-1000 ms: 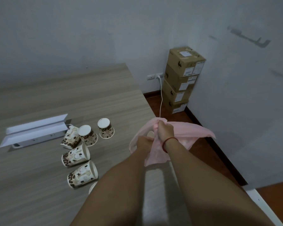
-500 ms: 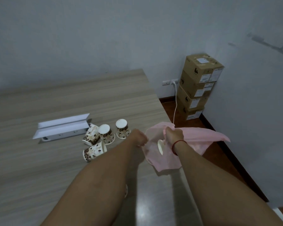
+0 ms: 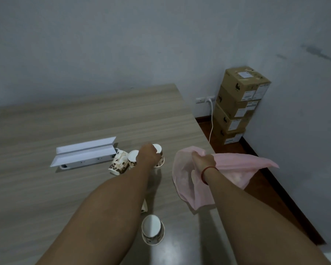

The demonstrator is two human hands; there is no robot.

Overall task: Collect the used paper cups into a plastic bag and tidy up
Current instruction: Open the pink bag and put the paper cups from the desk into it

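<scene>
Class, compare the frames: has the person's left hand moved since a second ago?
Yes. The left hand left the pink bag and went leftward over the table, nearer the white box, and now grips an upturned cup.

Wood-grain table, folks: patterned cups scattered about (one tipped over), open white box just beside them.

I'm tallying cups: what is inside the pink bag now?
Through the pink bag, which the right hand grips, one pale cup-like shape shows faintly. Anything deeper is hidden by folds and the right forearm.
</scene>
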